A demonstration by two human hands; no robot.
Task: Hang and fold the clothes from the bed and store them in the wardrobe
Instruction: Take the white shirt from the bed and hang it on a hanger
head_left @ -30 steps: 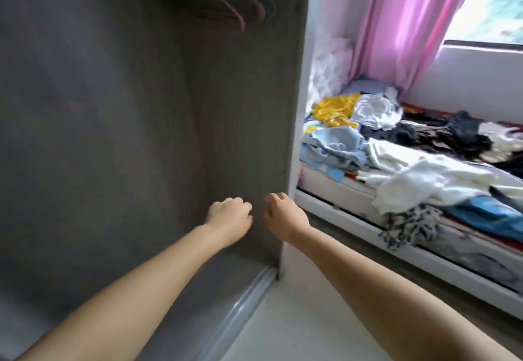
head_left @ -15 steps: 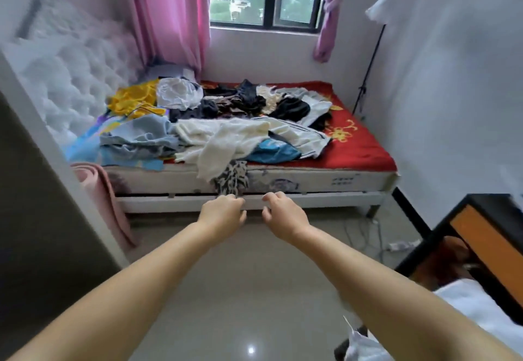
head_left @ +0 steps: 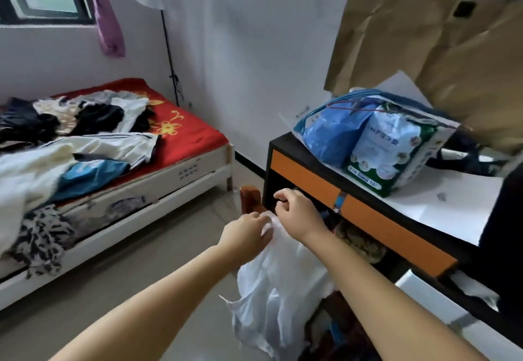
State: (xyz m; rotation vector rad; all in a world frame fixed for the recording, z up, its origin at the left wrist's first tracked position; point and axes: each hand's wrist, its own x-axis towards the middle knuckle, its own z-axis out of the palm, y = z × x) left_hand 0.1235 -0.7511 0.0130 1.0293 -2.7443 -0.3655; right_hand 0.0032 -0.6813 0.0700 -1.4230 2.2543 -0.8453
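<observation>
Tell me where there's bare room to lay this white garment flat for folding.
Bare red sheet shows at the bed's foot corner, bordered by the wall and the clothes pile. The white desk top is bare in front of the bagged packages. The rest of the bed is crowded. Both hands are at the white garment.
</observation>
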